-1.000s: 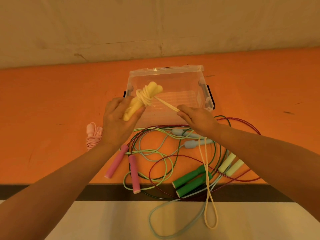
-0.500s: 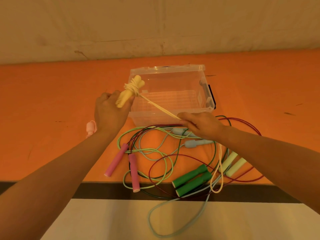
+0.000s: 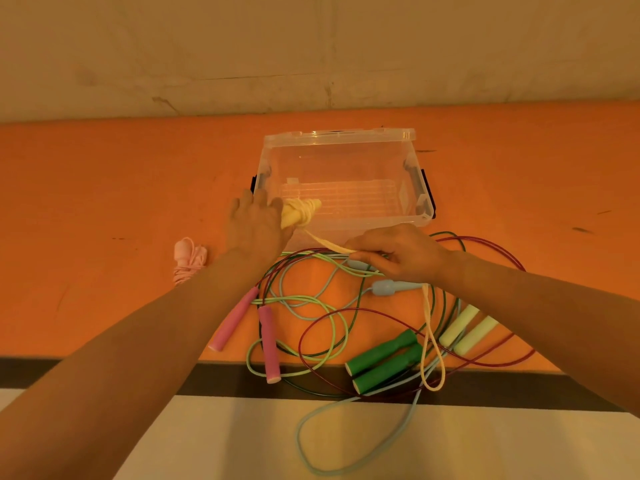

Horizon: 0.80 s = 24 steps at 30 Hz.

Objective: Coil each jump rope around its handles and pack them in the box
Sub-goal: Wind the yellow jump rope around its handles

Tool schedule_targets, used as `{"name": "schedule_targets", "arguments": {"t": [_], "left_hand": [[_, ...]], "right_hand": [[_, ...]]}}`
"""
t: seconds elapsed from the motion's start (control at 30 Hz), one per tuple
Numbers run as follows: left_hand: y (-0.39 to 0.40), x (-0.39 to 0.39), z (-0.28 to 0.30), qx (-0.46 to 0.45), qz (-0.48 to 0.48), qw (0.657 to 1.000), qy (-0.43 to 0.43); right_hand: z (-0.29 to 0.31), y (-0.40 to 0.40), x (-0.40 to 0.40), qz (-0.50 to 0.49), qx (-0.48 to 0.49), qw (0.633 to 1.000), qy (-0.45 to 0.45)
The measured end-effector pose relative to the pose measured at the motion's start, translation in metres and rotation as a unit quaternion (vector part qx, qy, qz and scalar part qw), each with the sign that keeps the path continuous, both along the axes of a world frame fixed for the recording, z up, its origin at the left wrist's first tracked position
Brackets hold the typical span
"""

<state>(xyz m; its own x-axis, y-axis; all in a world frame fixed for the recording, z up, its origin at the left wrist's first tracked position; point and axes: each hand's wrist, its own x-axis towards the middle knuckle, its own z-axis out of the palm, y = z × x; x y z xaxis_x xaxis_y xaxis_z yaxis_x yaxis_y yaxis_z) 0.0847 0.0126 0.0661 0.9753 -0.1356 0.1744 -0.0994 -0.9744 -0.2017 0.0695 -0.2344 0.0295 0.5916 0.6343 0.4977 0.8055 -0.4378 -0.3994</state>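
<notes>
- Nearest the viewer, a pale blue cord (image 3: 346,415) loops over the dark front edge of the desk (image 3: 104,209) and onto the light strip below it; both forearms run out of the picture at the bottom corners.
- On the smooth orange top lies a tangle of thin, glossy cords: dark red, dark green and light green, crossing so much that which cord belongs to which handle is hard to make out.
- Among them sit paired, rounded cylindrical handles: two green handles (image 3: 384,362), two pink handles (image 3: 268,344), two pale yellow-green handles (image 3: 467,329) and two pale blue handles (image 3: 384,287), one partly hidden under the right hand.
- The right hand (image 3: 403,256) pinches the yellow cord (image 3: 433,344), which hangs back toward the viewer in a long narrow loop.
- From that pinch the cord runs taut, up and left, to the yellow rope bundle (image 3: 299,213), soft-looking handles with several turns wound round them.
- The left hand (image 3: 256,226) grips the bundle at the near left corner of the box; its palm and the handle ends are hidden.
- A coiled pink rope (image 3: 190,263) lies on the desk left of the left wrist.
- The clear plastic box (image 3: 346,140), lidless with a ribbed floor and dark side latches, holds nothing fully inside; the bundle sits over its near left rim.
</notes>
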Motion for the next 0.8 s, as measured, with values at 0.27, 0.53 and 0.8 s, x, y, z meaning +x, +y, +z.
{"name": "schedule_targets", "arguments": {"t": [0.27,0.53,0.8], "left_hand": [[-0.022,-0.003,-0.005,0.133,-0.152,0.979,-0.027],[-0.027,-0.017,-0.011,0.117,-0.365,0.92,-0.078],[-0.018,-0.021,-0.02,-0.003,-0.462,0.88,-0.106]], "right_hand": [[0.015,-0.004,0.005,0.014,0.024,0.999,-0.03],[0.021,-0.014,0.018,-0.041,0.003,0.998,-0.044],[0.012,-0.031,0.023,-0.052,-0.018,0.998,-0.037]]}}
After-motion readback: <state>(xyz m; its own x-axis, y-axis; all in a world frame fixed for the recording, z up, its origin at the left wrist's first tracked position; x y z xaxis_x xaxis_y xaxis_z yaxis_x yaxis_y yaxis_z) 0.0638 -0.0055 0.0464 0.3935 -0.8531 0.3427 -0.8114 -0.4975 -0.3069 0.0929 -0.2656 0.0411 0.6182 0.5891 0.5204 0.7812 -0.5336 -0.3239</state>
